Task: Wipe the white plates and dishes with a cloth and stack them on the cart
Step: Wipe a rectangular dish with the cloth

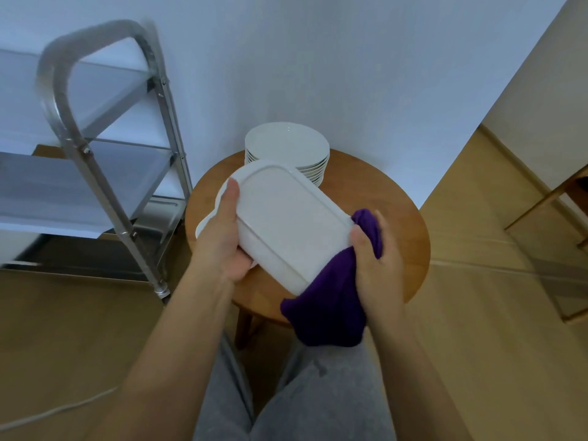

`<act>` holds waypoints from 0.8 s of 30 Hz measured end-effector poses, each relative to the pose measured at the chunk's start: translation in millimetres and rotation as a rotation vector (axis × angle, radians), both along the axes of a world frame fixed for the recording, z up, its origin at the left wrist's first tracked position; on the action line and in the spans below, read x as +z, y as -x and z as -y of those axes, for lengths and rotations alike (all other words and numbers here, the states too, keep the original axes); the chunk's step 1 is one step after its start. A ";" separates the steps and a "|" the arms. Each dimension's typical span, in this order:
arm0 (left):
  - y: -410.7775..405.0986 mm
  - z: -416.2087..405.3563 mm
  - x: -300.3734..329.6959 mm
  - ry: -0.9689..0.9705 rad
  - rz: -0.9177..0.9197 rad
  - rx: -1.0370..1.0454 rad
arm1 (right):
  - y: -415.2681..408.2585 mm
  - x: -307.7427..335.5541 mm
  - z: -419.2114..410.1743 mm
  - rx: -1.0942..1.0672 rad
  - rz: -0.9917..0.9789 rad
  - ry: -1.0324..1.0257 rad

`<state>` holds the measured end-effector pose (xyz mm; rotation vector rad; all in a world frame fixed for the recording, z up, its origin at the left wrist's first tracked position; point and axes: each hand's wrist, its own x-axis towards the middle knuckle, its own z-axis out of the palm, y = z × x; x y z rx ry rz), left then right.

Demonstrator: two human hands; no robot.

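I hold a white rectangular dish (283, 218) bottom-up above a round wooden table (407, 224). My left hand (222, 230) grips its left long side, thumb on top. My right hand (378, 262) grips a purple cloth (327, 307) against the dish's right end, and the cloth hangs down below it. A stack of several white round plates (286, 148) stands at the back of the table, behind the dish. Another white piece shows under my left hand, mostly hidden.
A metal cart (95, 173) with several shelves stands to the left, against the white wall. A white cable (57, 409) lies on the wooden floor at lower left. Wooden furniture legs (547, 198) show at the right edge. My grey-trousered legs are below.
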<state>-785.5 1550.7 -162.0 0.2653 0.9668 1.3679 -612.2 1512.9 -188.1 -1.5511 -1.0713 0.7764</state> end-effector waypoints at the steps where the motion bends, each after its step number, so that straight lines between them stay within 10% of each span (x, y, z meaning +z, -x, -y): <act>1: -4.9 1.3 -1.8 0.016 0.005 0.045 | 8.1 -7.6 4.6 -0.073 -0.010 0.011; 7: -48.5 37.3 -18.7 0.029 -0.027 0.009 | 43.9 -15.6 12.2 -0.356 0.164 -0.039; 18: -26.9 43.0 -13.1 -0.052 0.045 -0.010 | 48.6 -16.6 7.8 0.340 0.664 -0.430; 24: -1.7 26.5 -2.6 -0.107 -0.154 0.143 | 10.9 -38.5 -2.5 0.162 0.464 -0.177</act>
